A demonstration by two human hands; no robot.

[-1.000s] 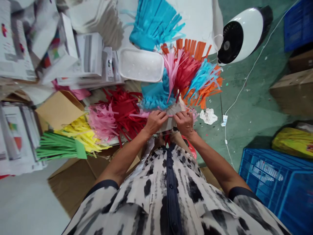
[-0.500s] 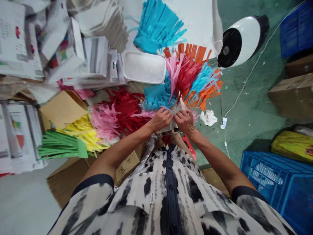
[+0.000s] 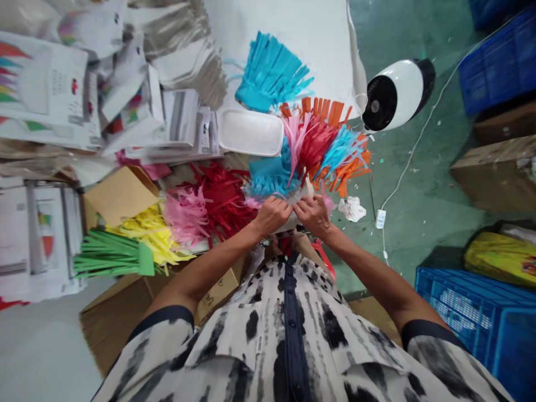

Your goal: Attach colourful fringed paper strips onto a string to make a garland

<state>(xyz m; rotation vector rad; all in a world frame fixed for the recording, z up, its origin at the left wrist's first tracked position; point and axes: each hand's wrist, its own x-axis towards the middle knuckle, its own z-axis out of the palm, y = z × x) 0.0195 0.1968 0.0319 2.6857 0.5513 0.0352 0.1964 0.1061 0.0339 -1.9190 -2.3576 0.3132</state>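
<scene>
My left hand (image 3: pixel 273 215) and my right hand (image 3: pixel 313 215) are close together at the near edge of the table, both with fingers pinched. Pink paper strips (image 3: pixel 329 202) stick out beyond the fingers on either side; the part between the fingertips is mostly hidden. Just past the hands lies blue fringed paper (image 3: pixel 266 177). Red fringe (image 3: pixel 316 139), light blue fringe (image 3: pixel 345 146) and orange fringe (image 3: pixel 335 113) fan out beyond it. Left of my left hand are a dark red fringe pile (image 3: pixel 226 195) and a pink fringe pile (image 3: pixel 186 215).
A white plastic tray (image 3: pixel 251 132) sits behind the fringes, near a larger blue fringe (image 3: pixel 272 72). Yellow fringe (image 3: pixel 146 234), green fringe (image 3: pixel 113 254) and printed packs (image 3: pixel 180 120) fill the left. Rightward on the floor are a white fan (image 3: pixel 397 95), a cable and a blue crate (image 3: pixel 464 307).
The view has tilted, so the table things sit lower in the picture. Both hands stay together at the table edge, fingertips still pinched, with the knuckles drawn slightly closer.
</scene>
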